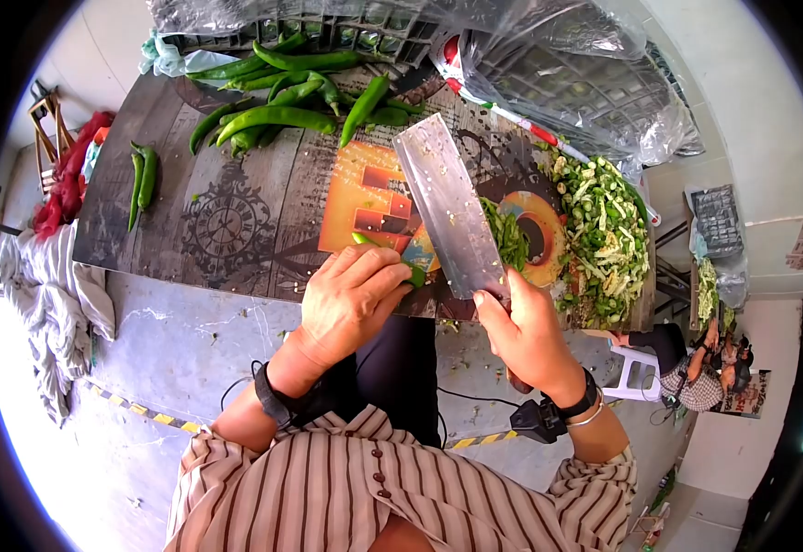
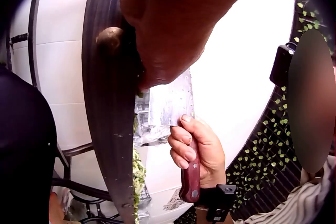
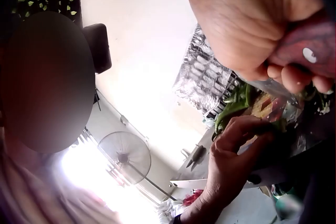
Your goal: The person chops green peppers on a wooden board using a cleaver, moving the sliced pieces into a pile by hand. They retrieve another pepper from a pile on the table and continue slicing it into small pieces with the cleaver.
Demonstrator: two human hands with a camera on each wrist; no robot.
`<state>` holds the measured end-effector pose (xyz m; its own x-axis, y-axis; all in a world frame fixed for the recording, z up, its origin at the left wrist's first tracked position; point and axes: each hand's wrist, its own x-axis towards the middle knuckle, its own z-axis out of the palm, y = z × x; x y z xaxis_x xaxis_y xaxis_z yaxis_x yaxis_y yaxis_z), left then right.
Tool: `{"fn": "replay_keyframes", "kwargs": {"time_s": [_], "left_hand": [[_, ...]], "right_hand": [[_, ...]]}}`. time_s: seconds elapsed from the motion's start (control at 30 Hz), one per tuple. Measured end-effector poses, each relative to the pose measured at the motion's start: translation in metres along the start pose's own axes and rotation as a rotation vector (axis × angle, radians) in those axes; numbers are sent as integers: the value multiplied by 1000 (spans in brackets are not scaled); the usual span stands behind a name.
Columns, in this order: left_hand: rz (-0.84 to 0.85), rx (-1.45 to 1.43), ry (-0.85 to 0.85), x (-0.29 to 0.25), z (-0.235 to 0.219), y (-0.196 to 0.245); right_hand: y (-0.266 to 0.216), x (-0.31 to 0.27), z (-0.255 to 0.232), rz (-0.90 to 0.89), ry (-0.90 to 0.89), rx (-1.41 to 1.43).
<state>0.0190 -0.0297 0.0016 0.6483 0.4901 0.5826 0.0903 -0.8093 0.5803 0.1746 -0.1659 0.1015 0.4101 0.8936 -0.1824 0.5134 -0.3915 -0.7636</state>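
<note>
Near the table's front edge, the left hand (image 1: 351, 299) grips a green pepper (image 1: 412, 274) under curled fingers; both its ends poke out. The right hand (image 1: 526, 331) holds a wide cleaver (image 1: 452, 207) by its handle, thumb at the blade's base, the blade tilted over the table just right of the left hand. In the left wrist view the right hand (image 2: 202, 150) wraps round the dark red handle (image 2: 191, 179). The right wrist view shows the left hand (image 3: 233, 161) bent over the table. Cut green pieces (image 1: 509, 237) lie beside the blade, partly hidden by it.
Whole green peppers (image 1: 282, 118) are piled at the back left, with two more (image 1: 146, 179) at the far left. A heap of chopped pepper (image 1: 604, 239) covers the table's right end. Plastic-covered crates (image 1: 576, 87) stand behind. Another person (image 1: 700, 377) sits at the far right.
</note>
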Motion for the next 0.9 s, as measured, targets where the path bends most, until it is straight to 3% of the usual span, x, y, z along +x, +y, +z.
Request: {"fn": "replay_keyframes", "kwargs": {"time_s": [0.07, 0.13, 0.9], "left_hand": [[-7, -4, -10, 0, 0, 0], [7, 13, -2, 1, 0, 1], [1, 3, -20, 3, 1, 1]], "right_hand": [[0, -1, 1, 0, -23, -53], [-2, -3, 5, -135, -42, -120], [-6, 6, 12, -98, -132, -188]]}}
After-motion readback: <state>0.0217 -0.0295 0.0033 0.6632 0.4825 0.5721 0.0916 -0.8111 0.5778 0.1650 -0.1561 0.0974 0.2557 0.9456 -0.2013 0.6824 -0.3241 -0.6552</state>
